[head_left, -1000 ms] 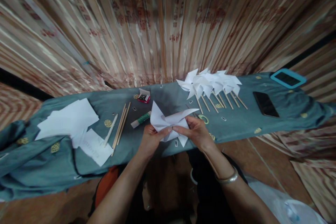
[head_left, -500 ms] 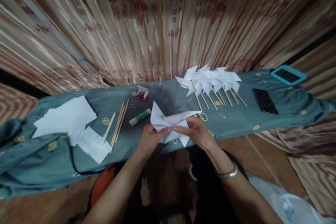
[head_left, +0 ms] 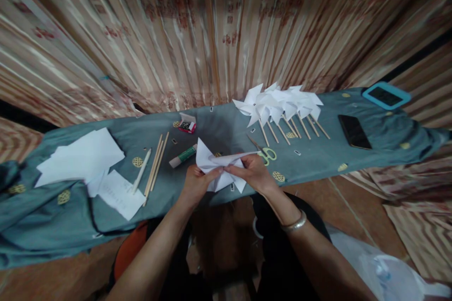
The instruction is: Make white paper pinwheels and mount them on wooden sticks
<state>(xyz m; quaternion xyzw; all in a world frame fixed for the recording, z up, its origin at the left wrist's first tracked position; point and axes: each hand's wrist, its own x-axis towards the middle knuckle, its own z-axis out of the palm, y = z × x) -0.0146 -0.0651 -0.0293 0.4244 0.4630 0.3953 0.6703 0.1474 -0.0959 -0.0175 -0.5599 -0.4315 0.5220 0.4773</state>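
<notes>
Between my two hands, over the front edge of the table, is a white paper pinwheel (head_left: 208, 157) with folded blades. My left hand (head_left: 197, 181) grips its left side, thumb pressed near the centre. My right hand (head_left: 252, 172) grips the right side, its thumb meeting the left thumb at the middle. The thumbs hide the pinwheel's centre, and no stick shows on it. Close to the right hand lie scissors (head_left: 269, 154) with pale green handles. A glue stick (head_left: 183, 155) with a green label lies left of the pinwheel, below a small open red box (head_left: 187, 124).
Finished white pinwheels on sticks (head_left: 278, 103) lie overlapping at the back right. A dark phone (head_left: 354, 131) and a blue-framed device (head_left: 386, 96) are farther right. Leftward are wooden sticks (head_left: 156, 164), a white pen (head_left: 141, 170), a written note (head_left: 122, 195) and stacked white paper (head_left: 83, 155).
The view has shifted slightly. Both hands still hold the pinwheel; its right blade has tilted to look narrower, and the thumbs have drawn closer at the centre. More of the scissors shows.
</notes>
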